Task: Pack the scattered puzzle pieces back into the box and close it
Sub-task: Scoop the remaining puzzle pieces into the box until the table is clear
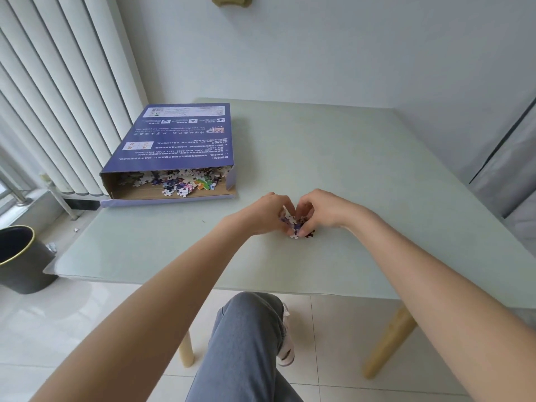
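Two bare hands meet over one small heap of white, purple and dark cardboard puzzle pieces point(296, 226) on the pale green table top point(377, 175), well apart from the flat purple cardboard puzzle box point(177, 143), on its near right side. The left hand point(265, 213) and the right hand point(324, 210) both curl their fingers inward around the heap, cupping and pinching it between them; one white piece stands up between the thumbs.

Inside the box's open near end lies a spill of loose coloured pieces point(185, 182), some right at the lip, with the closing flap point(168, 201) lying flat on the table in front.

Risks, as I judge them: the heap is gripped from two sides only, so pieces may drop out underneath on the way to the box. A careless push into the opening could nudge the pieces at the lip out onto the flap. Shutting the flap with pieces on the fold would jam it.

Writing on the box is upside down from here: white lines of Chinese text and a small logo, too small to read for certain.
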A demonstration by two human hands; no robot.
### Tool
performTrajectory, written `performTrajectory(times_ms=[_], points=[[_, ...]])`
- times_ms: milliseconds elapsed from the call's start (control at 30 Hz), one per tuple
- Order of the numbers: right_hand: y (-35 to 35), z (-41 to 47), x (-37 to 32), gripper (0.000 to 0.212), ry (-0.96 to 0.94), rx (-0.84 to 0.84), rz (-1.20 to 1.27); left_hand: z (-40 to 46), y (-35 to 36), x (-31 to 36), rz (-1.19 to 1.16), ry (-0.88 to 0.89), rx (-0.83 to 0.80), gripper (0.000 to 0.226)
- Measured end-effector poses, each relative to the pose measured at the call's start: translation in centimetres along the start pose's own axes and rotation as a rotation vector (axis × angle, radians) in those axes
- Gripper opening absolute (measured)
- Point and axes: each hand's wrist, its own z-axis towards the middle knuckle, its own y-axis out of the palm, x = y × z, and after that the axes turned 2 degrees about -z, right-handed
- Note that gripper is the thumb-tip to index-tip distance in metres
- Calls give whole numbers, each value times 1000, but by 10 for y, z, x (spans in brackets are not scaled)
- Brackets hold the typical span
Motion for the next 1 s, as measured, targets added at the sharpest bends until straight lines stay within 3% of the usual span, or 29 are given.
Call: performTrajectory(times_ms=[533,667,1000], points=[[-5,-1,-12,51,28,-54,-126,-7,-3,13,1,-55,-5,40],[-7,6,-13,23,-18,-44,-102,-7,-5,5,-103,-42,115,30],[0,31,-75,13,-237,231,100,-42,-57,-35,-114,-15,516,14]])
